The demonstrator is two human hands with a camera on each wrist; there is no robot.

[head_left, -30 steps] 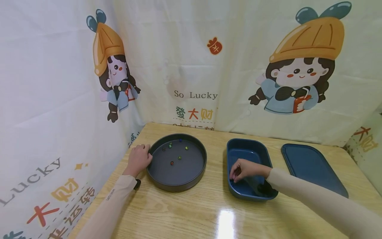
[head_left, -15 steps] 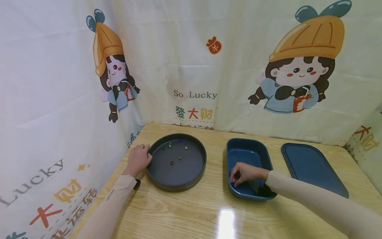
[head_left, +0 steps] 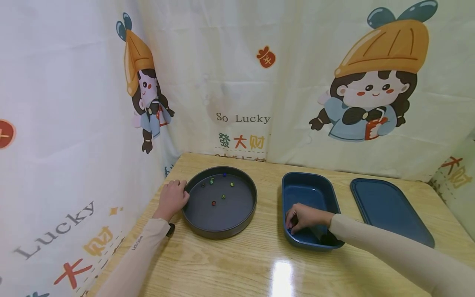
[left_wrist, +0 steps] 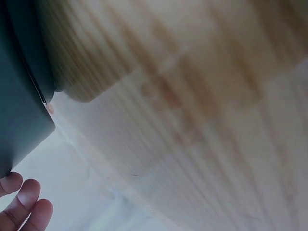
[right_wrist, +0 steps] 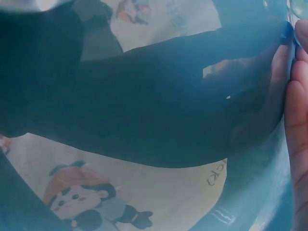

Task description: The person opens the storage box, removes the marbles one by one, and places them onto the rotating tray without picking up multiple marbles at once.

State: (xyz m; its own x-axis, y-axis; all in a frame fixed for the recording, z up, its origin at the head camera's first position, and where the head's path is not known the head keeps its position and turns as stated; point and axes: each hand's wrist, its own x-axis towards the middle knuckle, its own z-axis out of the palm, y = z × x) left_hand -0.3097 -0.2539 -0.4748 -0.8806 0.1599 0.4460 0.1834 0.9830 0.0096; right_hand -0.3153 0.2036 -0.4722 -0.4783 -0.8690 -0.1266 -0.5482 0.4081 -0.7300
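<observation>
My left hand [head_left: 172, 199] holds the left rim of a round dark grey pan [head_left: 219, 220]. In the left wrist view, its fingertips [left_wrist: 29, 192] lie against the pan's wall. Several small glass marbles lie apart on the pan floor, among them a red one [head_left: 213, 203], a yellow-green one [head_left: 223, 196] and a blue one [head_left: 224, 175]. My right hand [head_left: 306, 216] reaches down into a deep blue rectangular container [head_left: 302, 192], at its near left corner. Its curled fingers pinch a small blue marble [right_wrist: 287, 33]. A pale greenish round thing [right_wrist: 300, 8] shows partly above the fingertips.
A flat blue lid [head_left: 389, 210] lies to the right of the container. All stand on a wooden table [head_left: 222, 264] with a light glare near its front. A printed curtain [head_left: 237, 90] hangs behind and at the left.
The right hand has shifted slightly toward me along the container's left wall, its fingers still low. The left hand and the pan have stayed in place.
</observation>
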